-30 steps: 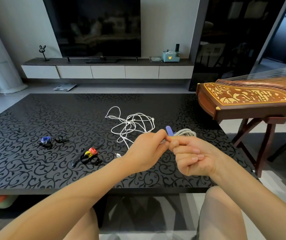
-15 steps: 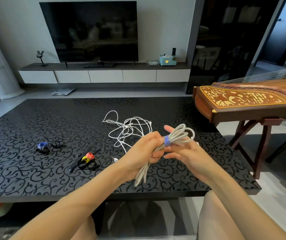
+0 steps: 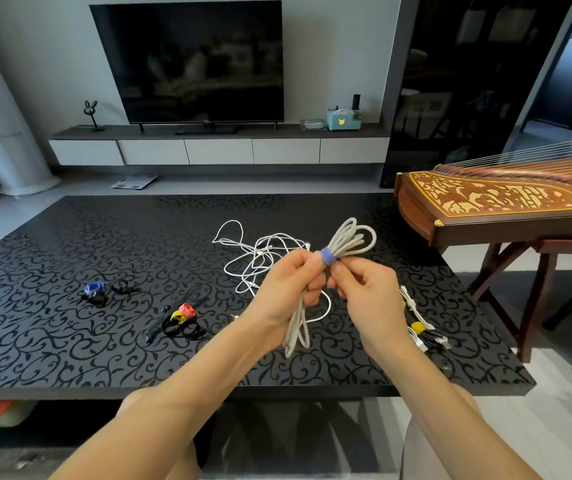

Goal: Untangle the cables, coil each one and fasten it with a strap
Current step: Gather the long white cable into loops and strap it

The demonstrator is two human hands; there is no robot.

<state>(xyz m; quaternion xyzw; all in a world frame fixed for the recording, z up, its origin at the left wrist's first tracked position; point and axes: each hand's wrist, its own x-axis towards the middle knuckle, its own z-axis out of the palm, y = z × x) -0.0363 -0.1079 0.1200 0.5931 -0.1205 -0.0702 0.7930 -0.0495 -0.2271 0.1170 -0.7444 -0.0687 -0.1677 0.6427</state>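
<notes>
- Head view: the coiled cable (image 3: pixel 348 241) is being held in the air above the table (image 3: pixel 70 341), near the middle of its near edge.
- The coil's waist is being gripped by the left hand (image 3: pixel 286 292), its fingers curled round the strands, while the blue strap (image 3: pixel 328 256) is being pinched by the right hand (image 3: pixel 364 289).
- By judgement, the strap's end should be pressed flat onto itself while the strands are being squeezed together, so that no loop is left outside.
- The cable is showing as an off-white, braided bundle, with loops fanning upward and ends hanging below.
- Tangled white cables (image 3: pixel 260 258) are lying behind, toward the table's middle.
</notes>
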